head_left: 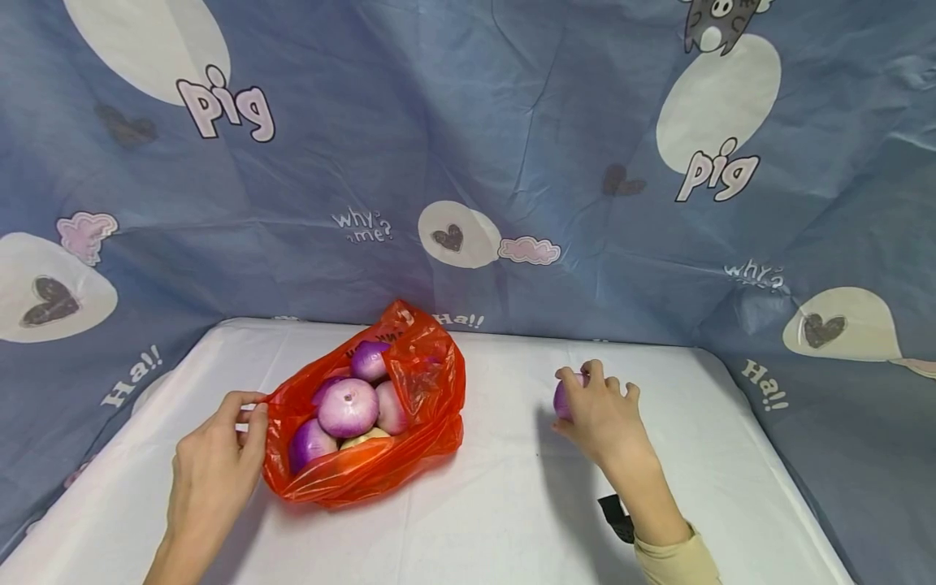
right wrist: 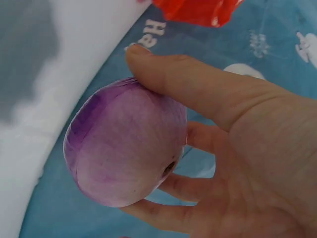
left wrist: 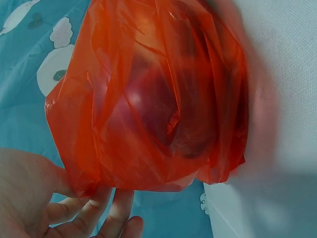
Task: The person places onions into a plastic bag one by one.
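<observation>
A red plastic bag (head_left: 431,398) lies on the table with its mouth facing the left hand, and several purple onions (head_left: 349,408) show inside it. One pale yellowish item (head_left: 366,437) sits low among them, mostly hidden. My left hand (head_left: 215,471) pinches the bag's rim between thumb and fingers at its left side. In the right wrist view an onion (right wrist: 124,144) is gripped by my right hand (right wrist: 247,144), thumb on one side and fingers on the other. From the head view, that right hand (head_left: 603,414) is well to the right of the bag, over the table.
A white cloth covers the table (head_left: 497,520). Behind it hangs a blue printed curtain (head_left: 468,146), which also runs along both sides. A small black strap or tag (head_left: 617,518) shows beside the right wrist.
</observation>
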The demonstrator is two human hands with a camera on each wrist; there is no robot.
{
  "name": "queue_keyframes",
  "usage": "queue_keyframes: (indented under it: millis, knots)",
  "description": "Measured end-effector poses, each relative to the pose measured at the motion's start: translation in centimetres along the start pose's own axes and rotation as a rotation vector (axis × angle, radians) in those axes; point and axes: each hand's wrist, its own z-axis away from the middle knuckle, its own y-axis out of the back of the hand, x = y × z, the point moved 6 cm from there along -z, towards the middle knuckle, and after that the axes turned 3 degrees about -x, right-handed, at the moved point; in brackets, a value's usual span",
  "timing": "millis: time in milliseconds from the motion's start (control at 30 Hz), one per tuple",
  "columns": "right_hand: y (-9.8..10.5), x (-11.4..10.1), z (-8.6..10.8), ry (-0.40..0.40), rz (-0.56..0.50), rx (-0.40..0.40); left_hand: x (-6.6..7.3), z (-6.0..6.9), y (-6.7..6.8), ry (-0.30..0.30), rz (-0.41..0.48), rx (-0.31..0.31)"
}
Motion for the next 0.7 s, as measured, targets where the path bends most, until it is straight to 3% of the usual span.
queue_keyframes:
  millis: [400, 700]
  knots:
    - [0.9, -4.3, 0.3, 0.127, 0.081, 0.104, 0.1, 0.0, 0.1, -0.016, 0.000, 0.006]
    - [1.4, -8.0, -0.1, 0.224, 0.085, 0.189, -0.1, 0.0, 0.1, -0.010, 0.000, 0.008]
